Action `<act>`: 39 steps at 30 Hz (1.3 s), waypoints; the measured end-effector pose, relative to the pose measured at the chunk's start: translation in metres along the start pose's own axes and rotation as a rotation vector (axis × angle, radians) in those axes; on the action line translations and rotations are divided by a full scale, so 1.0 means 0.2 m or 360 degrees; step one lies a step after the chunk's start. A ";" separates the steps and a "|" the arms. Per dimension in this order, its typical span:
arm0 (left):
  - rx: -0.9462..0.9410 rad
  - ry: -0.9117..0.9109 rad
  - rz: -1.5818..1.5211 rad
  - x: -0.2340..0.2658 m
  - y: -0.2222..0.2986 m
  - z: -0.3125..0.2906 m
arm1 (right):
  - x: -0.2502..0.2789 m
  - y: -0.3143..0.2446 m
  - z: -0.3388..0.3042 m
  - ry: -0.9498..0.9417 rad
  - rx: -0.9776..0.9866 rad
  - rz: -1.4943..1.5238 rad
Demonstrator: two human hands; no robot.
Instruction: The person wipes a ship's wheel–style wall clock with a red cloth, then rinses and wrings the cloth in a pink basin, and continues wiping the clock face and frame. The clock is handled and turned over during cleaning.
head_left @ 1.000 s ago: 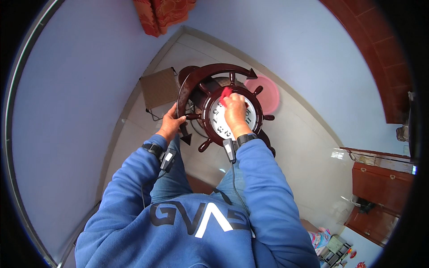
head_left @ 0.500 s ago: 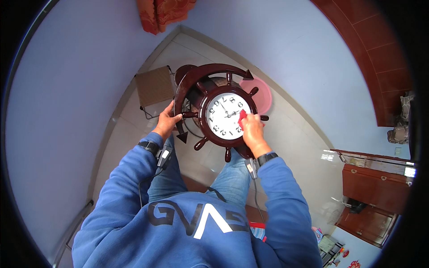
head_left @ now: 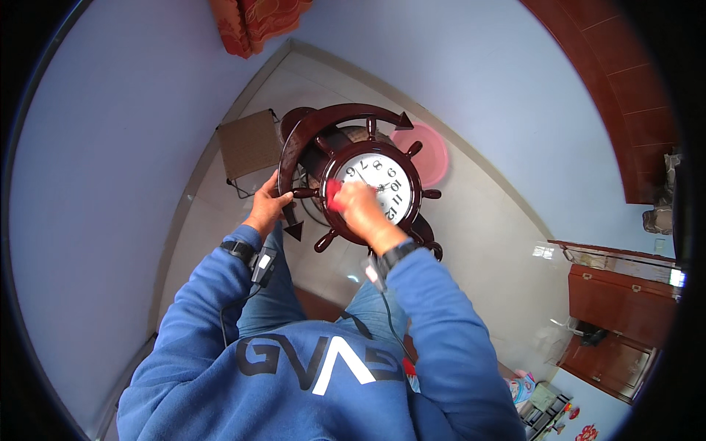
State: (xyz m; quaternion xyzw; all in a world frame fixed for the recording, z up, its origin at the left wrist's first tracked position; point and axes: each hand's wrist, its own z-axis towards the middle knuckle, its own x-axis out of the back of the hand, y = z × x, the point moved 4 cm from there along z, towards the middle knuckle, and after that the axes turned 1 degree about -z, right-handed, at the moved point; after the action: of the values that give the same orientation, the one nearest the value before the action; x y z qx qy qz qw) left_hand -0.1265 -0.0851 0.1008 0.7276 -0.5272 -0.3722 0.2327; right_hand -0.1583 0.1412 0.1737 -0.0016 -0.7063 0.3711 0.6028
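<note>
A dark red-brown wooden clock (head_left: 387, 178), shaped like a ship's wheel with an anchor, lies in front of me with its white dial facing up. My left hand (head_left: 267, 205) is closed on the anchor's curved arm, its thumb next to a wheel spoke. A red cloth (head_left: 334, 195) is bunched under the fingers of my right hand (head_left: 359, 207), which presses it against the left side of the dial. My right hand and forearm hide the lower left part of the dial. Part of a round support shows beneath the clock.
A pink basin (head_left: 434, 158) stands on the floor just beyond the clock at the right. To the left is a brown-topped folding stool (head_left: 248, 143). Pale blue walls meet in the far corner, where an orange-red curtain (head_left: 265, 22) hangs. Reddish wooden cabinets (head_left: 614, 294) are at the right.
My right hand has swept the red cloth leftward across the dial, from its right side to its left edge. My left hand keeps its hold on the anchor arm.
</note>
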 end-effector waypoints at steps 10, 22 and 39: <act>-0.0025 -0.0031 0.0027 0.01 0.00 0.01 | 0.38 0.29 -0.15 0.0397 -0.0515 -0.0541; 0.0027 0.0252 0.0192 0.04 0.01 0.01 | 0.16 -0.10 -0.34 0.0347 -0.0468 0.0503; -0.1124 -0.0332 0.2231 -0.63 0.17 -0.03 | 0.65 0.55 -1.00 0.1540 -0.1231 0.1612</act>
State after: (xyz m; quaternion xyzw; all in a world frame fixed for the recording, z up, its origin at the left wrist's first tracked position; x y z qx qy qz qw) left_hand -0.1630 0.0215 0.1658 0.0705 -0.7324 -0.3504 0.5794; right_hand -0.0725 0.3834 0.2249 -0.6919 -0.3586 0.2866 0.5573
